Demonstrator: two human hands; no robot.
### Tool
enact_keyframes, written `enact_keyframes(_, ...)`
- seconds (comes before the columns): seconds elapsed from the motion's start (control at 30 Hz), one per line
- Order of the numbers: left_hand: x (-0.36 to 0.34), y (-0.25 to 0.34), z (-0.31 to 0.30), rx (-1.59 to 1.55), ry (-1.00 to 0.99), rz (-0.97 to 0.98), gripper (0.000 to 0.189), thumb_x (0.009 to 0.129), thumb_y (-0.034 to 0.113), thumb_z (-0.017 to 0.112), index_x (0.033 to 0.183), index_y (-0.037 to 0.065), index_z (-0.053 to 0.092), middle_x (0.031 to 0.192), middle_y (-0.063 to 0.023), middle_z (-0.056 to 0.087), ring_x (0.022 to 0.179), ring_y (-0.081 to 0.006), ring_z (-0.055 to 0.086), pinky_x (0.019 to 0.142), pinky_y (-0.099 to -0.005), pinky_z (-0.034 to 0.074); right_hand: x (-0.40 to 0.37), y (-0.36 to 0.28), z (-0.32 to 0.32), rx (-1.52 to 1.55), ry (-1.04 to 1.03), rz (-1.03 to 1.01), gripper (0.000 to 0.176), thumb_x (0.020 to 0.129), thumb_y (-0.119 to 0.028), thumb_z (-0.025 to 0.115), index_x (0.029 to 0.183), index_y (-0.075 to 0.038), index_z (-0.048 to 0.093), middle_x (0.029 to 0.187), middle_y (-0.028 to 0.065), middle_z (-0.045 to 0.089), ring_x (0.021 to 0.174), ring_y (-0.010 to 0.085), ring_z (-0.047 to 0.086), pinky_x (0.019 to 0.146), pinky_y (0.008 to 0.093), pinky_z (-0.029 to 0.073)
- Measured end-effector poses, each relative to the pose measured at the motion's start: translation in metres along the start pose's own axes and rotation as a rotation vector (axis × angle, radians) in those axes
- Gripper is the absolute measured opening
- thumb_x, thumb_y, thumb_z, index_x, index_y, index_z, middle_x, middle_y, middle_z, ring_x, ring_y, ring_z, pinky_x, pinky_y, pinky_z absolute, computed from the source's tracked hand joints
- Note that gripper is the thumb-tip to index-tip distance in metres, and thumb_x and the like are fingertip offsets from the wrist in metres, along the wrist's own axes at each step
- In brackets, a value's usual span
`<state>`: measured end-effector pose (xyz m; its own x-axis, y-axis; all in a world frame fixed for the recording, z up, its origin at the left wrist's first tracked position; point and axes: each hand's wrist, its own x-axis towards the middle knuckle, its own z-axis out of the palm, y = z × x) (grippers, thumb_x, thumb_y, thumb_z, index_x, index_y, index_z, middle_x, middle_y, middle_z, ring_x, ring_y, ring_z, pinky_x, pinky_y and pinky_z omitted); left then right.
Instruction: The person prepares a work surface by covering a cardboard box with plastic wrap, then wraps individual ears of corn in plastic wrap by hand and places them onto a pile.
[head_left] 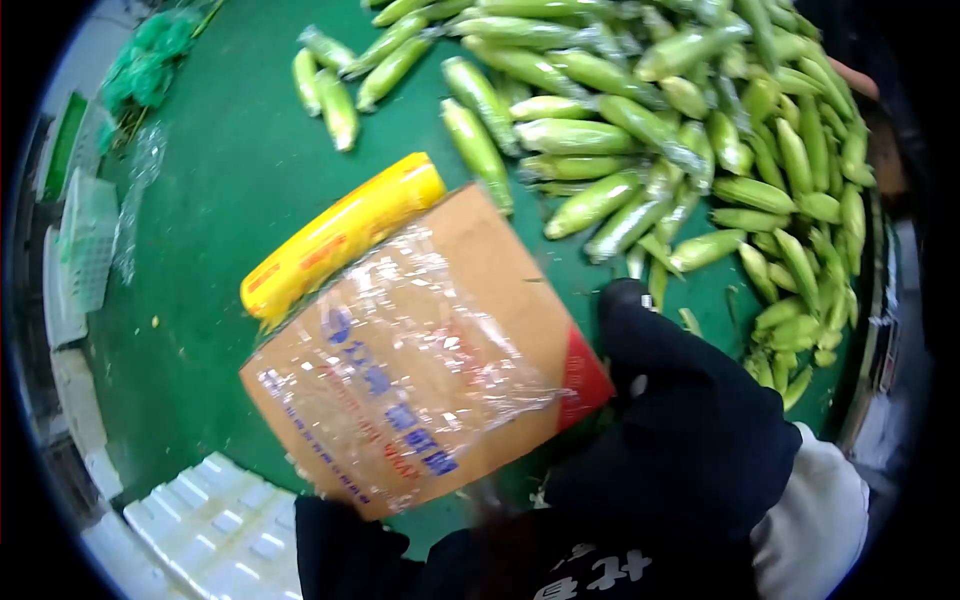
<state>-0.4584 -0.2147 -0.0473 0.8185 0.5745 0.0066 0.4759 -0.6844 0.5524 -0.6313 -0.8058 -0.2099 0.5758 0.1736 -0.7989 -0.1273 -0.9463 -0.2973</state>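
A brown cardboard box [500, 270] with a red corner lies on the green table [230, 200]. A yellow roll of cling film [340, 232] rests along its upper left edge. A crinkled sheet of clear film [420, 350] is spread over the box. My right hand [690, 430], in a black glove, is curled beside the box's red corner with the thumb up. My left hand [345, 545], also gloved in black, sits at the box's lower edge, mostly cut off by the frame. Whether either hand grips the film is hidden.
A big heap of green corn cobs [700, 130], several in clear film, fills the upper right. Two wrapped cobs [325, 90] lie apart at top centre. White foam trays [215, 520] stand at bottom left. A white basket [85, 235] and green netting [150, 55] line the left edge.
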Motion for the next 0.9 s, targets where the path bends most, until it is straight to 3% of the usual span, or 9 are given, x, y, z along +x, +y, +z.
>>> enact_keyframes(0.17, 0.009, 0.018, 0.06, -0.008, -0.141, 0.188, 0.023, 0.091, 0.018, 0.063, 0.103, 0.0, 0.067, 0.091, -0.0159, 0.067, 0.087, -0.0247, 0.066, 0.081, -0.0362, 0.053, -0.058, 0.082, -0.055, -0.267, 0.465, 0.408, 0.082, 0.064, -0.039, 0.085, 0.13, -0.005, 0.051, 0.123, 0.0236, 0.055, 0.114, 0.0417, 0.056, 0.089, 0.0489, 0.052)
enact_keyframes(0.23, 0.007, 0.033, 0.071, 0.01, -0.189, 0.251, 0.022, 0.091, 0.018, 0.062, 0.102, 0.0, 0.067, 0.091, -0.0157, 0.067, 0.087, -0.0245, 0.066, 0.081, -0.0361, 0.053, -0.086, 0.1, -0.09, 0.159, 0.582, 0.555, 0.077, 0.07, -0.036, 0.079, 0.13, 0.0, 0.049, 0.12, 0.0262, 0.055, 0.112, 0.0417, 0.056, 0.099, 0.0473, 0.046)
enact_keyframes(0.3, 0.001, 0.041, 0.085, 0.021, -0.186, 0.315, 0.022, 0.09, 0.018, 0.062, 0.102, 0.0, 0.067, 0.09, -0.0155, 0.067, 0.086, -0.0243, 0.066, 0.08, -0.0359, 0.052, -0.078, 0.141, -0.076, 0.257, 0.85, 0.483, 0.07, 0.074, -0.038, 0.077, 0.126, 0.001, 0.052, 0.119, 0.0281, 0.059, 0.114, 0.0434, 0.057, 0.1, 0.0467, 0.046)
enact_keyframes(0.37, -0.001, 0.048, 0.085, 0.075, -0.213, 0.364, 0.022, 0.09, 0.018, 0.062, 0.101, 0.0, 0.067, 0.09, -0.0153, 0.067, 0.085, -0.024, 0.065, 0.08, -0.0358, 0.052, -0.065, 0.151, -0.086, 0.361, 0.793, 0.508, 0.083, 0.076, -0.043, 0.077, 0.137, 0.003, 0.045, 0.128, 0.0279, 0.058, 0.12, 0.0423, 0.055, 0.104, 0.0464, 0.044)
enact_keyframes(0.5, -0.006, 0.071, 0.082, 0.204, -0.272, 0.468, 0.022, 0.09, 0.018, 0.061, 0.1, 0.0, 0.067, 0.088, -0.0149, 0.067, 0.084, -0.0236, 0.065, 0.079, -0.0355, 0.052, -0.061, 0.173, -0.071, 0.271, 1.025, 0.4, 0.055, 0.086, -0.038, 0.071, 0.125, -0.005, 0.05, 0.12, 0.0205, 0.059, 0.112, 0.0403, 0.057, 0.097, 0.0485, 0.046)
enact_keyframes(0.6, -0.01, 0.082, 0.08, 0.273, -0.297, 0.489, 0.022, 0.09, 0.018, 0.06, 0.099, -0.001, 0.066, 0.087, -0.0147, 0.067, 0.083, -0.0232, 0.065, 0.078, -0.0353, 0.052, -0.095, 0.161, -0.06, 0.094, 1.536, 0.436, 0.049, 0.088, -0.028, 0.068, 0.128, -0.006, 0.051, 0.121, 0.018, 0.057, 0.116, 0.0385, 0.053, 0.102, 0.0466, 0.041)
enact_keyframes(0.67, -0.009, 0.09, 0.081, 0.304, -0.31, 0.503, 0.022, 0.09, 0.019, 0.06, 0.098, -0.001, 0.066, 0.087, -0.0145, 0.067, 0.083, -0.023, 0.065, 0.078, -0.0351, 0.052, -0.132, 0.152, -0.013, 0.226, 1.606, 0.561, 0.044, 0.088, -0.022, 0.066, 0.125, -0.003, 0.051, 0.118, 0.0194, 0.057, 0.112, 0.0405, 0.054, 0.099, 0.0482, 0.043)
enact_keyframes(0.8, -0.006, 0.102, 0.088, 0.327, -0.335, 0.513, 0.022, 0.09, 0.019, 0.059, 0.097, -0.001, 0.066, 0.085, -0.0141, 0.066, 0.082, -0.0226, 0.064, 0.077, -0.0349, 0.051, -0.131, 0.117, 0.138, 0.575, 0.685, 1.003, 0.064, 0.082, -0.049, 0.068, 0.114, 0.005, 0.053, 0.112, 0.0248, 0.057, 0.105, 0.0401, 0.055, 0.092, 0.0499, 0.045)
enact_keyframes(0.9, 0.0, 0.11, 0.095, 0.338, -0.353, 0.521, 0.022, 0.09, 0.019, 0.059, 0.096, -0.001, 0.066, 0.084, -0.0138, 0.066, 0.081, -0.0222, 0.064, 0.076, -0.0346, 0.051, -0.109, 0.078, 0.168, 0.583, 0.587, 1.132, 0.066, 0.078, -0.051, 0.071, 0.113, 0.003, 0.054, 0.112, 0.0203, 0.058, 0.11, 0.0354, 0.053, 0.096, 0.0479, 0.041)
